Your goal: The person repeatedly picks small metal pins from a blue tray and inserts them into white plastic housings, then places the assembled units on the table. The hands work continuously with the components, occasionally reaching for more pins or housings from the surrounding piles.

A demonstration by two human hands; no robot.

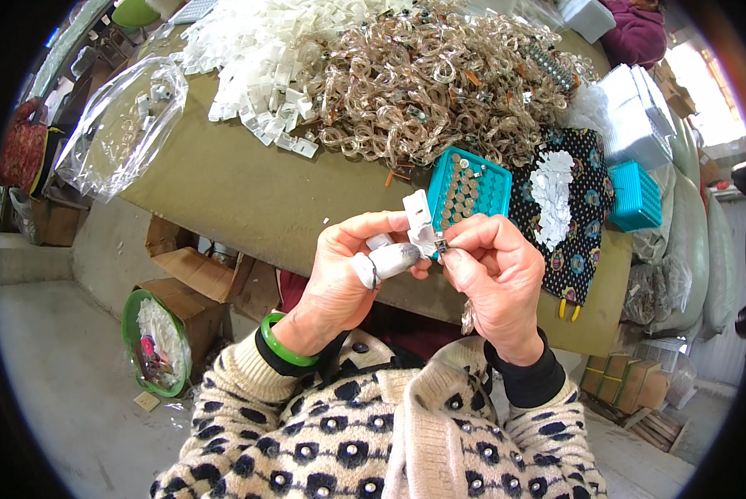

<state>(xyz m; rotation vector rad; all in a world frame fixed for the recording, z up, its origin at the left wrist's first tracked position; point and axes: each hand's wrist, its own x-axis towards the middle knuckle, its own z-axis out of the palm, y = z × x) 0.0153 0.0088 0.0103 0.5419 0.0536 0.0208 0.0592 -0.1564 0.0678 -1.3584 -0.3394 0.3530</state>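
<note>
My left hand (pixel 327 266), its thumb wrapped in a worn whitish cover tied with dark thread, holds a small white plastic casing (pixel 418 209) upright between the fingers. My right hand (pixel 506 274) pinches a tiny dark part (pixel 441 246) close against the casing's lower end. Below the right palm hangs a bit of clear coiled wire (pixel 468 318); whether it joins the dark part is hidden by the fingers. Just beyond both hands sits a teal tray (pixel 499 200) with round coin-like metal discs (pixel 459 198) in its left part.
Behind lie heaps of white casings (pixel 256 62) and clear coiled wires (pixel 439 79). At right, a dark patterned cloth (pixel 585 208) bears white flat pieces (pixel 551 187) near yellow-handled pliers (pixel 569 309) and teal trays (pixel 635 195). A clear bag (pixel 123 125) lies left; a purple-sleeved person (pixel 635 33) sits across.
</note>
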